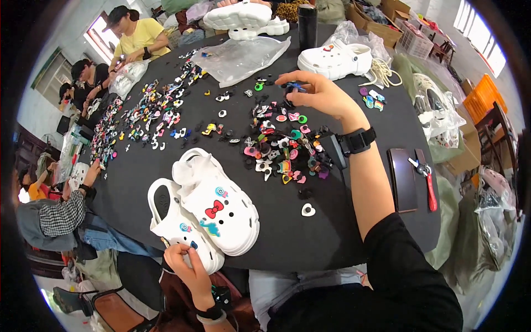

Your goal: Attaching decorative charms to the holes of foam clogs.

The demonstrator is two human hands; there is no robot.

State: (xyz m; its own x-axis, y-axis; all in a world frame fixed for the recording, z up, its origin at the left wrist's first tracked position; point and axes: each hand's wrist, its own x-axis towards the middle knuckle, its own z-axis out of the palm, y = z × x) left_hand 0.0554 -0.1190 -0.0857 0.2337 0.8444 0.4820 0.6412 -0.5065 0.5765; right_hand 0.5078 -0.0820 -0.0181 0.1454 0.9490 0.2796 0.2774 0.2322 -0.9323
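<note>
Two white clogs stand side by side at the near edge of the table. The right clog carries a red bow charm, a blue swirl charm and a teal charm. My left hand grips the toe of the left clog, fingertips beside a dark blue charm on its top. Farther off, beyond the pile of loose shoe charms, my right hand is raised over the table. Its thumb and fingers pinch a blue and black shoe charm, partly hidden by the fingers.
More charms spread across the left of the dark table. A white clog, a clear plastic bag and a black bottle sit at the far side. A phone and red-handled keys lie right. Several people work around the table.
</note>
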